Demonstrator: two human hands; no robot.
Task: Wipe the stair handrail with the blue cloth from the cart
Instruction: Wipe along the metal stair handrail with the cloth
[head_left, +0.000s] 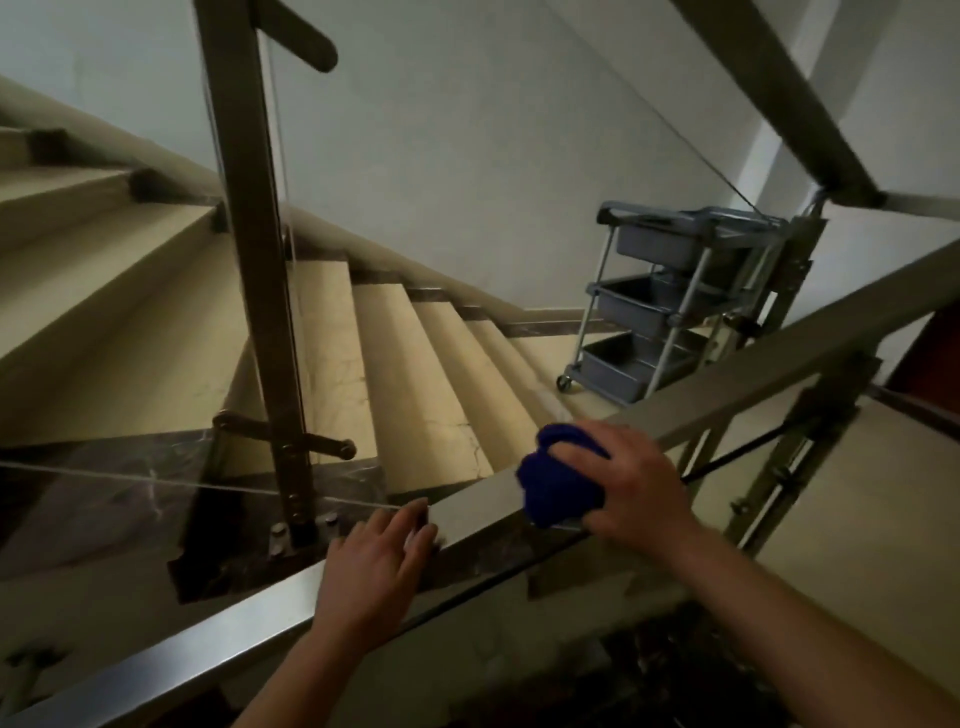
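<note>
Now: your right hand (618, 483) grips the cloth (553, 491), bunched on the rail (737, 395). The rail runs near-left to far-right, toward the cart (670, 306). Left hand (379, 566), fingers flat, rests on the rail's near end.

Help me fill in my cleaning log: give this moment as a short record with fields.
place: stairwell, looking down a flight of steps
handrail: metal handrail running diagonally across the view
blue cloth: bunched blue cloth on top of the handrail
right hand: right hand holds the blue cloth against the handrail
left hand: left hand rests on the handrail left of the cloth, fingers fairly straight
cart: grey three-tier cart on the landing below, by the wall
</note>
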